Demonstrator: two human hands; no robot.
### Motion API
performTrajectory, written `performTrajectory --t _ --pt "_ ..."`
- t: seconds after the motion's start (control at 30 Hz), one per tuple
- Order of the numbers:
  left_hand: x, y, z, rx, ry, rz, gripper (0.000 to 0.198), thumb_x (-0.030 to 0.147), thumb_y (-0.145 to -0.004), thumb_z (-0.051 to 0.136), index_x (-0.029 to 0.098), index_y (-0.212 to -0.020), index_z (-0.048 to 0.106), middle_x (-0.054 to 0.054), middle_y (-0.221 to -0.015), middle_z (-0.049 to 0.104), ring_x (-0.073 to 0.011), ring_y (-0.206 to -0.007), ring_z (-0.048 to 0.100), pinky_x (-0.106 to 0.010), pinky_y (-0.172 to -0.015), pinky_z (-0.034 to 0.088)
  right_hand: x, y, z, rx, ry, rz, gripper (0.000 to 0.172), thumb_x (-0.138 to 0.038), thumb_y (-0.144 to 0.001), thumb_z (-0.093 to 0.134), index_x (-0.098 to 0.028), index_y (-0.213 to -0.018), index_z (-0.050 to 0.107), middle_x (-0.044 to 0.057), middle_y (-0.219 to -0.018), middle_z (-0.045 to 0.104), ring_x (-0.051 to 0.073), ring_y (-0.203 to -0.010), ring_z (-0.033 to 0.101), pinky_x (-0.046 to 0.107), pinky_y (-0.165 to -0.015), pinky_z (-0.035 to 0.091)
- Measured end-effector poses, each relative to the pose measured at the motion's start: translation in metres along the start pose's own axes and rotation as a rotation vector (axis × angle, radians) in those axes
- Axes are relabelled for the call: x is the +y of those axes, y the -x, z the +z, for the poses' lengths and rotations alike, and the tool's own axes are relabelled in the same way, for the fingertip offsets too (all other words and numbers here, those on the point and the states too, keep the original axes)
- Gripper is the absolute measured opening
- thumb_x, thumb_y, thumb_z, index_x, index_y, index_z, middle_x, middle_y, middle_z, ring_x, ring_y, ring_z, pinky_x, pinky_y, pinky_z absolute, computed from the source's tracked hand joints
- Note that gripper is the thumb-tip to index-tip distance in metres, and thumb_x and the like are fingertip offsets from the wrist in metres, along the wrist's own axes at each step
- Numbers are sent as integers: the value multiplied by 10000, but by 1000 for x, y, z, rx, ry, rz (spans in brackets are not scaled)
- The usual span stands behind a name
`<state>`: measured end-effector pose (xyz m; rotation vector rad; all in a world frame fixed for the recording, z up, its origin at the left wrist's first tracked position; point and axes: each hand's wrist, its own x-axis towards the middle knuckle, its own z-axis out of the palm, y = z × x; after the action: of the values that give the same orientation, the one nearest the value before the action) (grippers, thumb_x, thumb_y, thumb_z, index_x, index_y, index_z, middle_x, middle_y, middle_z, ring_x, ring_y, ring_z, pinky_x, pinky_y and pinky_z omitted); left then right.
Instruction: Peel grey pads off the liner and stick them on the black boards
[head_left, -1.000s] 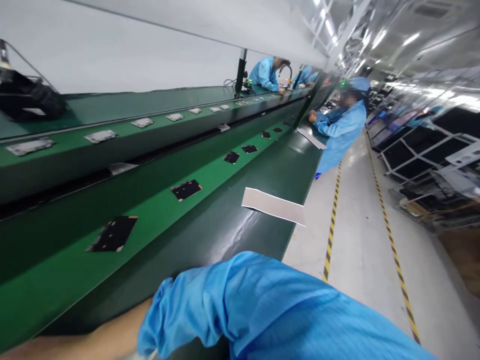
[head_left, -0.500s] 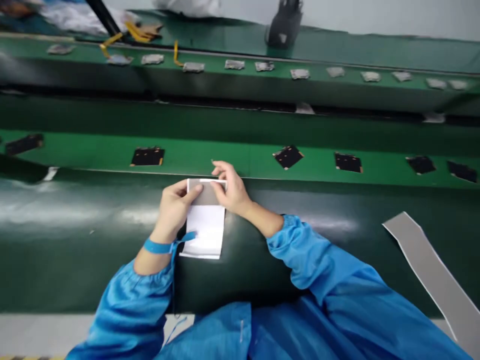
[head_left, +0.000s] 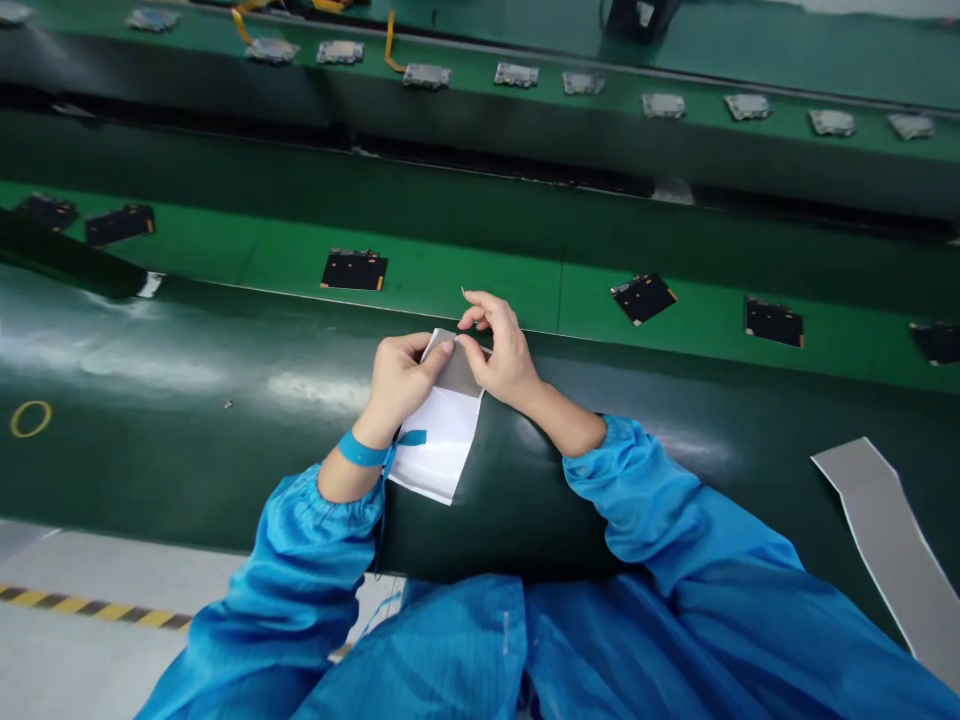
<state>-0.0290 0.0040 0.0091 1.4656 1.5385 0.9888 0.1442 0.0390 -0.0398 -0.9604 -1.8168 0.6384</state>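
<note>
My left hand (head_left: 405, 380) grips a grey and white adhesive sheet (head_left: 442, 440) by its upper left part, thumb on top. The sheet's upper band is grey and its lower part is white. At the top edge my right hand (head_left: 501, 350) pinches with thumb and forefinger on the sheet, the other fingers curled above it. A tiny pale sliver shows at a right fingertip, too small to name. A blue wrist strap (head_left: 364, 448) circles my left wrist, its loose end lying over the white part.
Black flat boards (head_left: 354, 270) lie spaced along the green belt (head_left: 525, 290) beyond my hands. Small silvery modules (head_left: 427, 76) line the upper shelf. A long grey strip (head_left: 892, 540) rests on the bench at right. A yellow ring (head_left: 31, 419) lies at left.
My view has shifted, so the hands sit further right in it. The sheet has turned from nearly straight to slanted, and my hands have drawn closer together at its top edge.
</note>
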Motion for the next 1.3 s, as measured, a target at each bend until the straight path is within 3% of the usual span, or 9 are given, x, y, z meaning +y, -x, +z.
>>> performTrajectory --t 0.23,0.5,0.57,0.67,0.73,0.87,1.03,1.17,1.3 --pt "-3 -1 2 -22 -32 -1 407 494 -854 727 168 -624 647 11 -578 480 -118 -573 385 -261 -518 265 0 -2 0 -33 16 -8 459 -232 -1033 503 -175 -1488 476 107 -1065 719 293 -1070 639 493 -1004 536" --pt "-2 -4 1 11 -109 -10 399 464 -852 741 192 -593 608 29 -551 435 -111 -557 325 -269 -490 203 -9 -5 -2 -215 203 49 445 -190 -1124 332 -165 -1556 435 110 -1167 705 277 -1180 632 490 -1128 505" --pt "-3 -4 2 36 -137 -12 429 467 -855 740 198 -567 570 32 -541 387 -111 -553 298 -280 -489 185 -10 -6 -2 -214 214 58 444 -189 -1134 314 -163 -1564 424 115 -1191 699 276 -1206 634 492 -1136 508" --pt "-4 -4 4 63 -134 -20 317 449 -850 729 196 -667 675 30 -577 473 -127 -575 371 -279 -507 259 -9 -8 -4 -153 188 92 439 -175 -1122 320 -138 -1552 402 132 -1179 692 274 -1228 631 483 -1136 521" --pt "-5 -2 5 60 -128 31 295 442 -865 710 199 -701 688 28 -591 506 -138 -588 406 -285 -527 294 -9 -9 -5 -101 158 121 435 -181 -1116 330 -130 -1546 380 139 -1174 689 268 -1206 632 470 -1110 541" --pt "-3 3 10 33 -191 272 420 395 -906 685 212 -579 496 38 -539 379 -129 -548 349 -307 -559 257 -7 -15 -8 -21 129 181 464 -212 -1117 350 -169 -1577 303 116 -1164 691 231 -1034 635 445 -1014 578" --pt "-4 5 21 12 -225 452 411 340 -936 647 227 -600 441 32 -554 404 -143 -534 378 -332 -578 265 19 -48 -22 66 61 180 433 -268 -1131 403 -198 -1550 318 65 -1093 691 177 -825 583 369 -865 587" --pt "-6 7 28 -33 -269 468 374 330 -950 574 243 -625 410 4 -581 467 -166 -569 455 -337 -604 312 42 -104 -17 -150 66 137 450 -247 -1091 489 -193 -1527 394 40 -1034 704 162 -772 598 342 -783 572" --pt "-9 6 28 -107 -334 456 313 303 -947 556 243 -661 445 -31 -652 580 -188 -637 549 -340 -649 356 47 -154 27 -431 14 69 534 -126 -966 566 -177 -1484 446 -6 -926 711 160 -789 656 360 -842 592"
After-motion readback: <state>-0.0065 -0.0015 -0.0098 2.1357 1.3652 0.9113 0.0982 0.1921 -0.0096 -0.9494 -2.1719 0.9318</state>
